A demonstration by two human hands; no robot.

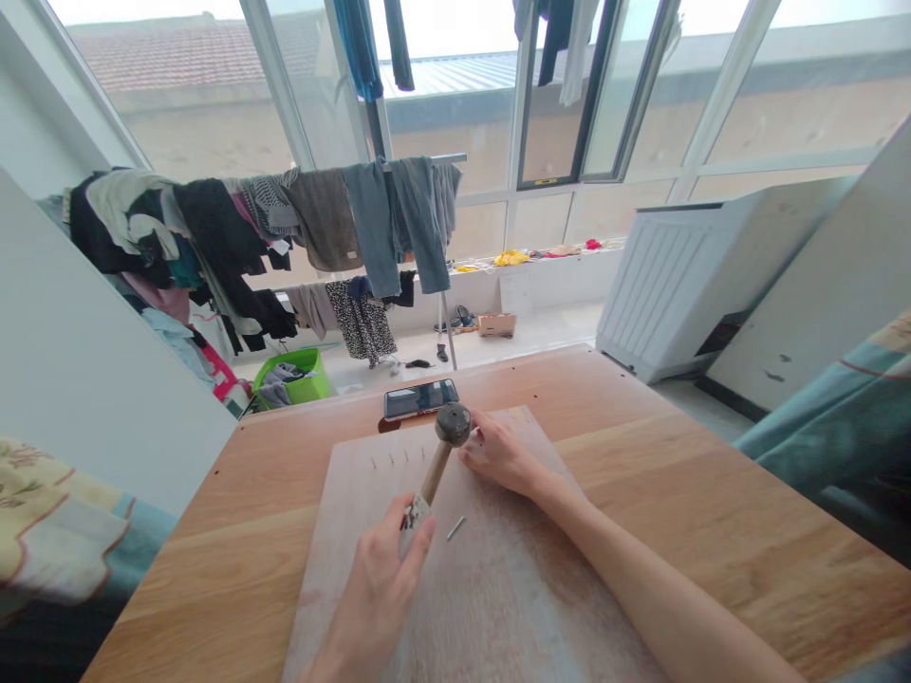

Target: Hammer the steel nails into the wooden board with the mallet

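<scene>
We clasp a hammer [439, 465] in our left hand [381, 569] above a board [491, 588] with nails [407, 456], and cannot tell whether our right hand [502, 455] pinches anything.

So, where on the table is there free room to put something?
Bare tabletop lies left of the board, and right of the board and right forearm. The board's far half is crowded: upright nails, hammer, right hand, with a smartphone just beyond.

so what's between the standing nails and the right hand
In the head view, the hammer held in the left hand shows between the standing nails and the right hand, hiding part of the board there.
</scene>
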